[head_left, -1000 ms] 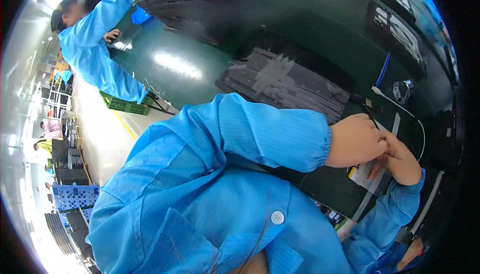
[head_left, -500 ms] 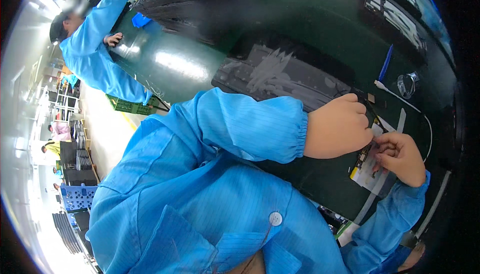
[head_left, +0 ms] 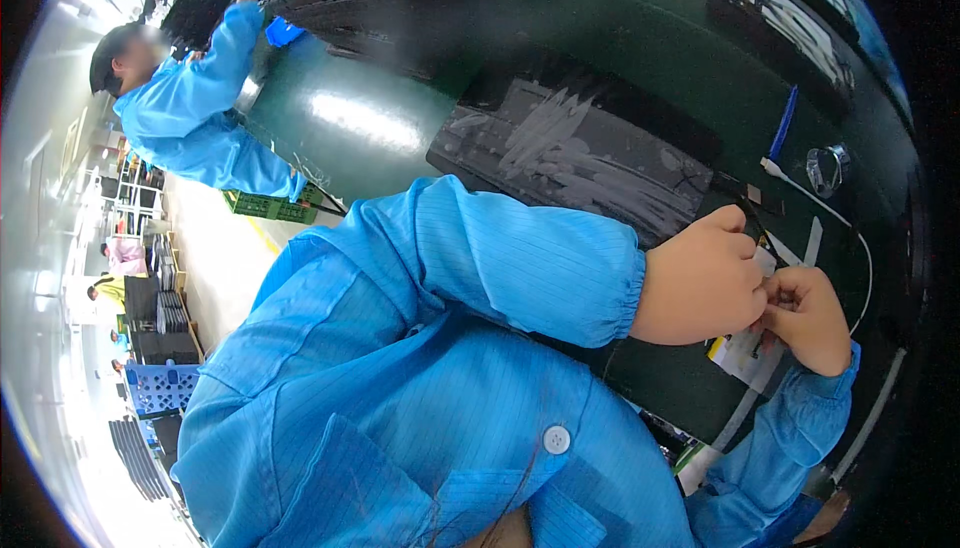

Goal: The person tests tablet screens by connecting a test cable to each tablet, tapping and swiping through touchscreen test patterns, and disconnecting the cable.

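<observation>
My left hand (head_left: 702,278) is closed, its fingers curled, close against my right hand. A thin dark strip or tool (head_left: 757,226) shows just beyond its knuckles; whether the hand grips it I cannot tell. My right hand (head_left: 812,320) is bent in a pinch with the fingertips meeting near the left hand, and what lies between them is hidden. Beneath both hands is a small flat piece with a white and yellow edge (head_left: 740,358), mostly covered by them, resting on the dark green table (head_left: 640,378).
A large black panel (head_left: 570,148) with smeared whitish marks lies beyond my left arm. Farther right are a blue pen-like tool (head_left: 784,123), a white cable (head_left: 835,216), a clear round item (head_left: 826,170) and a black tray (head_left: 780,23). A co-worker (head_left: 185,98) stands at far left.
My left hand has shifted right and nearer, covering more of the small piece. My right hand stays almost in place. The co-worker's arm has moved, reaching up toward the dark stack.
</observation>
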The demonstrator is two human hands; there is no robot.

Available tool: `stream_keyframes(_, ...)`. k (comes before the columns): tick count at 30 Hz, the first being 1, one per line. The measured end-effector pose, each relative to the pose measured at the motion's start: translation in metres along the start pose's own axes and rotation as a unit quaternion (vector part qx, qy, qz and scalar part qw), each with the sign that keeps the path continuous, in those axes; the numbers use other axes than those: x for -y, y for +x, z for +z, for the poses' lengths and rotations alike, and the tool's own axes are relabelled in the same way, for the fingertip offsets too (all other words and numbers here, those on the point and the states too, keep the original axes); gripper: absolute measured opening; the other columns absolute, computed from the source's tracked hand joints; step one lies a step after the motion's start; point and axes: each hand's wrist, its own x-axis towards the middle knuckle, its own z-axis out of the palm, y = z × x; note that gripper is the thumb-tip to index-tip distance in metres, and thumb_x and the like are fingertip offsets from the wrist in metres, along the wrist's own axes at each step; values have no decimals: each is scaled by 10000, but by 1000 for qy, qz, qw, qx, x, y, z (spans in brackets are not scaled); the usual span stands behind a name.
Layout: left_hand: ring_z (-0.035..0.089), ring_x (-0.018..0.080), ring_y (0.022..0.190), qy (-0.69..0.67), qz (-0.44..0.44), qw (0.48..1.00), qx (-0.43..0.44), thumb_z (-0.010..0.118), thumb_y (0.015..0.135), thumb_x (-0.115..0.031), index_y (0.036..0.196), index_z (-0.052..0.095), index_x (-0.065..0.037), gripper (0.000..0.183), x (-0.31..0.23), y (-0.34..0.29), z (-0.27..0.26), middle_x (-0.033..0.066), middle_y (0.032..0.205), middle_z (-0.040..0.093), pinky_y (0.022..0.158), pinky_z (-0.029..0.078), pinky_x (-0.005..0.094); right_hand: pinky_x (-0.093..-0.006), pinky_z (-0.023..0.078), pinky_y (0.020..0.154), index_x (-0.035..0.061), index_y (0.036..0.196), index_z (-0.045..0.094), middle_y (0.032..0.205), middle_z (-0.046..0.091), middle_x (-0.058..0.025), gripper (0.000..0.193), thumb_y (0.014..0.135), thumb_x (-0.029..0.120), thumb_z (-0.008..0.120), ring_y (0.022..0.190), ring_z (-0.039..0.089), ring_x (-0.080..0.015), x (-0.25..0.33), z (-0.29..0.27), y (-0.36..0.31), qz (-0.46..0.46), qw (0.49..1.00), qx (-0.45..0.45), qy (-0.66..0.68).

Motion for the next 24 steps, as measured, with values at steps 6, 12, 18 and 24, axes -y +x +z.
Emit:
stream_keyframes(6, 501, 180, 749, 28, -32, 999, 3, 583, 623, -204, 621, 572, -133, 72, 3, -5, 4, -3, 671, 502, 739, 374, 338, -232, 458, 433, -50, 813, 571, 666, 603, -89, 55, 797, 2, 579, 528, 585, -121, 3, -1, 1, 2, 999, -24, -41)
stream_keyframes(12, 508, 166, 758, 25, -43, 997, 50, 583, 634, -207, 635, 601, -175, 37, 7, -9, 7, -24, 679, 514, 753, 371, 332, -193, 364, 392, -3, 837, 562, 650, 595, -56, 75, 816, 63, 591, 481, 559, -95, 1, -3, 2, 16, 998, -48, -41)
stream_keyframes(18, 515, 160, 755, 18, -46, 998, 48, 587, 649, -207, 641, 605, -178, 35, 8, -10, 8, -28, 686, 524, 740, 368, 324, -189, 356, 392, 9, 825, 551, 643, 592, -51, 70, 825, 69, 586, 475, 553, -87, 0, -3, 2, 13, 998, -46, -30)
stream_keyframes(24, 524, 164, 745, 10, -52, 997, 52, 590, 663, -210, 645, 607, -177, 41, 8, -9, 8, -24, 693, 533, 728, 368, 321, -192, 393, 407, 5, 809, 545, 632, 579, -48, 60, 820, 47, 585, 473, 536, -79, 1, -2, 2, 16, 998, -49, -22)
